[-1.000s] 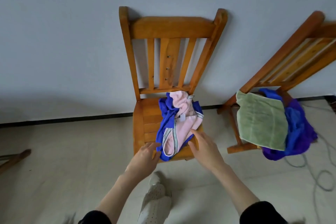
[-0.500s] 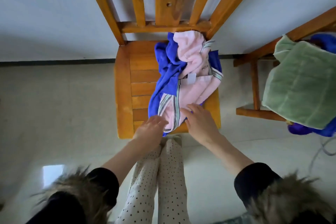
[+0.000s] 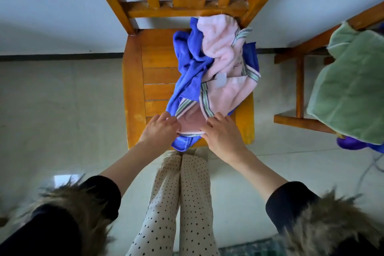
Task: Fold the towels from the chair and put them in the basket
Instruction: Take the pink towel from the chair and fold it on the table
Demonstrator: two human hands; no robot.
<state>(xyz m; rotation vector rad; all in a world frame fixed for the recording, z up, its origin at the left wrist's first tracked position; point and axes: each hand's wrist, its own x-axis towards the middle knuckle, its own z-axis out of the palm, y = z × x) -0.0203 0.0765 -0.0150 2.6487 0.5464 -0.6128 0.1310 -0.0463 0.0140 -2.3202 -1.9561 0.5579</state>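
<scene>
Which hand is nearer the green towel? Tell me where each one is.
Right. The right hand is on the pink towel's near edge, on the side toward the green towel; the left hand is at the same edge, farther away.

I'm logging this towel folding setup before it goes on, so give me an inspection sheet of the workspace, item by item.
Surface: wooden chair seat, slatted, against a pale wall; left half bare.
Job's things: pink towel crumpled on top of a blue towel on the seat, both unfolded; no basket in view.
Clutter: green towel draped over a second chair at right, purple cloth beneath it.
Grip: left hand and right hand both at the pink towel's near edge; whether the fingers pinch it cannot be told.
Cables: grey cable on the floor at right.
Surroundings: pale tiled floor, dark baseboard.
</scene>
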